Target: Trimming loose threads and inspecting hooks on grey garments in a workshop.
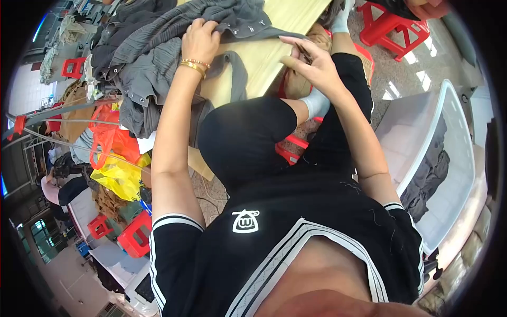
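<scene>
A grey ribbed garment [158, 36] with small metal fasteners along one edge is heaped over a pale wooden tabletop [293, 15]. On its folds lies my left hand [200, 42], fingers bent down and closed on the cloth. A narrow grey strip [238, 79] of fabric hangs across the table edge below that hand. My right hand [316, 66] is raised right of the table, closed around a small dark tool [303, 52] that looks like thread snips; the fingers partly cover it. A thin grey end of cloth reaches toward my right fingertips; whether they touch it I cannot tell.
To the right stands a large white plastic bin [449, 153] holding dark grey cloth [429, 171]. A red stool [393, 31] is at the far right. Orange-red [113, 134] and yellow [119, 177] plastic bags sit on the left, with red stools [136, 235] lower down. Another person [50, 190] is far left.
</scene>
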A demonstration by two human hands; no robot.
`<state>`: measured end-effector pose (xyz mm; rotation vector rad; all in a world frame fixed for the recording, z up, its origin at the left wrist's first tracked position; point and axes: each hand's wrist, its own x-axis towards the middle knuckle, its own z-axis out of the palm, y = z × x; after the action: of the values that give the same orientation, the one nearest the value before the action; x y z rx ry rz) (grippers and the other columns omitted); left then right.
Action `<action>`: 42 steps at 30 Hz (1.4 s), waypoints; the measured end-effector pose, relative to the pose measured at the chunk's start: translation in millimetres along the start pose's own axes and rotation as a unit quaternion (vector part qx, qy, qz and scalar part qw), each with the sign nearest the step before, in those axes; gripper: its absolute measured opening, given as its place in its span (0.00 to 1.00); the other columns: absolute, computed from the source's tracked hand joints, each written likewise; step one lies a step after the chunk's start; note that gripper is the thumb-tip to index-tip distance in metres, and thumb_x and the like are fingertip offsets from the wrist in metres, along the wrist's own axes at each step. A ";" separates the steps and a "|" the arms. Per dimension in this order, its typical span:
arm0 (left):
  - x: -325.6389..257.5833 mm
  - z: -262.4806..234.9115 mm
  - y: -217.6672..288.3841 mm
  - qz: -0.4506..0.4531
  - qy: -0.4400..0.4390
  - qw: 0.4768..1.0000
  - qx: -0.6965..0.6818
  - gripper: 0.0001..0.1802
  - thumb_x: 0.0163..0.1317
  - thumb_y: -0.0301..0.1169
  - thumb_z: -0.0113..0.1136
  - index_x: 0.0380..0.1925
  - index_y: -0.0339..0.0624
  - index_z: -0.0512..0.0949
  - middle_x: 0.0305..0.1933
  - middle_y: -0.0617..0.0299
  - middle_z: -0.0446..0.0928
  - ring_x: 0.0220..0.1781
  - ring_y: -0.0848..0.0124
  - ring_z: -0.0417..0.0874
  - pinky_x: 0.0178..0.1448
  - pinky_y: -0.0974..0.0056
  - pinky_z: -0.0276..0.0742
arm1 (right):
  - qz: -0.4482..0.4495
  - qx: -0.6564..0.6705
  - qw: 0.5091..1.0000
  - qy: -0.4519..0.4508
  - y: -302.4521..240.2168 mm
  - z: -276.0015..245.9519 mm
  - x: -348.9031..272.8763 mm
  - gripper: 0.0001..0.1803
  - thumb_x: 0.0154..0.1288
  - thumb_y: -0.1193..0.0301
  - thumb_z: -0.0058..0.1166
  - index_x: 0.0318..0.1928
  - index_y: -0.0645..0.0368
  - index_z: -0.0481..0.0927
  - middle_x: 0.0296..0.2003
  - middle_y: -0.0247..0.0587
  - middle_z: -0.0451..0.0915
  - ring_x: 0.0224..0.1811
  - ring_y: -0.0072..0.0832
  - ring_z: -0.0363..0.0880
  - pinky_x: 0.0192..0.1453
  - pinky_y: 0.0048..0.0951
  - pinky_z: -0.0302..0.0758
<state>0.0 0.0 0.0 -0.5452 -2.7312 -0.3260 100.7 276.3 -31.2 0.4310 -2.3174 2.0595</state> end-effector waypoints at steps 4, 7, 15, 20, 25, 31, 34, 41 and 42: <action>-8.2 -43.1 41.0 -0.128 -0.057 0.914 -0.381 0.12 0.62 0.34 0.54 0.38 0.37 0.79 0.40 0.54 0.80 0.41 0.65 0.80 0.45 0.64 0.74 | -0.109 -0.087 0.989 0.055 -46.2 13.9 26.9 0.33 0.51 0.65 0.71 0.60 0.51 0.78 0.44 0.36 0.78 0.33 0.18 0.73 0.38 0.22 0.73; -12.2 -73.6 59.4 -0.102 -0.032 0.749 -0.653 0.11 0.64 0.31 0.51 0.40 0.35 0.77 0.38 0.66 0.79 0.38 0.78 0.77 0.44 0.72 0.71 | -0.121 -0.037 0.992 0.007 -69.3 24.0 45.0 0.28 0.55 0.70 0.68 0.59 0.53 0.79 0.43 0.33 0.81 0.32 0.14 0.72 0.35 0.18 0.72; -39.3 -125.6 71.7 -0.082 -0.139 0.677 -0.718 0.23 0.63 0.28 0.59 0.58 0.34 0.70 0.49 0.62 0.79 0.47 0.79 0.80 0.54 0.73 0.73 | -0.094 0.109 0.988 -0.062 -90.9 33.8 39.6 0.14 0.58 0.80 0.62 0.46 0.60 0.84 0.48 0.31 0.79 0.31 0.10 0.73 0.34 0.15 0.72; -50.7 -139.6 75.6 -0.050 -0.116 0.787 -0.604 0.26 0.57 0.25 0.64 0.57 0.37 0.72 0.48 0.64 0.79 0.49 0.74 0.80 0.55 0.69 0.74 | -0.116 0.116 0.985 -0.049 -82.4 44.9 57.2 0.31 0.57 0.79 0.67 0.62 0.61 0.69 0.49 0.34 0.75 0.42 0.16 0.75 0.46 0.16 0.72; -46.0 -159.3 84.7 -0.069 -0.130 0.781 -0.607 0.22 0.56 0.21 0.55 0.53 0.33 0.73 0.46 0.64 0.76 0.45 0.77 0.75 0.51 0.70 0.71 | -0.147 0.155 0.976 -0.032 -108.1 47.4 67.3 0.28 0.61 0.81 0.55 0.63 0.62 0.68 0.44 0.35 0.77 0.30 0.12 0.72 0.30 0.14 0.69; -45.4 -139.5 60.9 0.021 0.076 0.956 -0.282 0.20 0.49 0.23 0.49 0.45 0.32 0.77 0.42 0.47 0.77 0.44 0.55 0.79 0.50 0.59 0.74 | 0.005 0.064 0.994 -0.086 -107.5 24.9 67.0 0.12 0.66 0.76 0.56 0.49 0.64 0.82 0.21 0.25 0.76 0.15 0.09 0.65 0.19 0.14 0.59; -53.8 -101.0 38.4 0.026 0.105 0.978 -0.179 0.20 0.57 0.24 0.58 0.52 0.38 0.75 0.42 0.56 0.79 0.44 0.65 0.81 0.50 0.64 0.76 | -0.034 -0.029 0.995 -0.089 -114.6 -4.7 61.5 0.13 0.62 0.77 0.58 0.47 0.66 0.83 0.25 0.28 0.77 0.21 0.12 0.68 0.25 0.16 0.62; -75.8 -58.2 50.3 -0.024 0.199 0.949 -0.244 0.12 0.56 0.27 0.65 0.40 0.38 0.78 0.37 0.56 0.77 0.38 0.61 0.81 0.44 0.63 0.79 | -0.131 0.050 0.989 -0.054 -151.9 -33.2 24.3 0.10 0.61 0.76 0.58 0.41 0.71 0.82 0.24 0.32 0.79 0.20 0.12 0.69 0.23 0.13 0.61; -77.3 -59.7 55.1 -0.024 0.187 0.946 -0.264 0.11 0.56 0.27 0.66 0.39 0.38 0.78 0.37 0.57 0.77 0.37 0.62 0.81 0.44 0.63 0.79 | -0.146 0.047 0.987 -0.037 -152.7 -35.1 19.8 0.11 0.62 0.75 0.59 0.41 0.71 0.82 0.23 0.32 0.78 0.19 0.11 0.67 0.22 0.14 0.59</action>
<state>106.3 7.1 35.0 -0.4836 -2.2769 -1.0748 107.9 292.0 125.7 0.8091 -2.0487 2.0451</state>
